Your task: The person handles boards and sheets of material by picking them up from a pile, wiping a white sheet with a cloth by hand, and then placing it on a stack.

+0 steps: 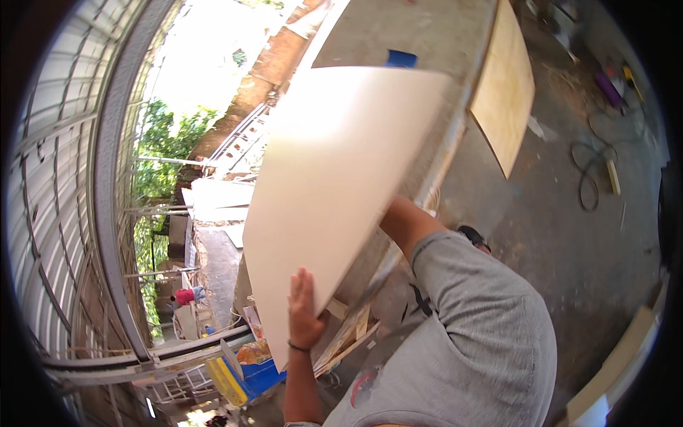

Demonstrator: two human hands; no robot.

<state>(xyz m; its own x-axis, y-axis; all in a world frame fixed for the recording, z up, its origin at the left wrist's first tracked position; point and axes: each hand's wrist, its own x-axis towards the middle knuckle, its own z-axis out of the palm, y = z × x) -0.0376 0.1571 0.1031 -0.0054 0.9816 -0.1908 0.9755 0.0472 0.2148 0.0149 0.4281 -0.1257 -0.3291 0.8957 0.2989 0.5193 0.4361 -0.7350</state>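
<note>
A large white panel (331,178) stands tilted in front of me, glossy where light falls on it. My left hand (304,313) is on its lower part, fingers stretched straight along the face and pressed together. The thumb side is at the panel's near right edge, so this hand grips the board there. My right forearm (409,220) reaches behind the panel's right edge; the right hand itself is hidden by the board.
A light wooden sheet (504,85) rests at upper right. Behind the panel is a grey worktop (398,28) with a blue piece (402,58). Wood strips (348,349) and a blue container (267,377) lie low left. A cable (585,178) loops across the floor at right.
</note>
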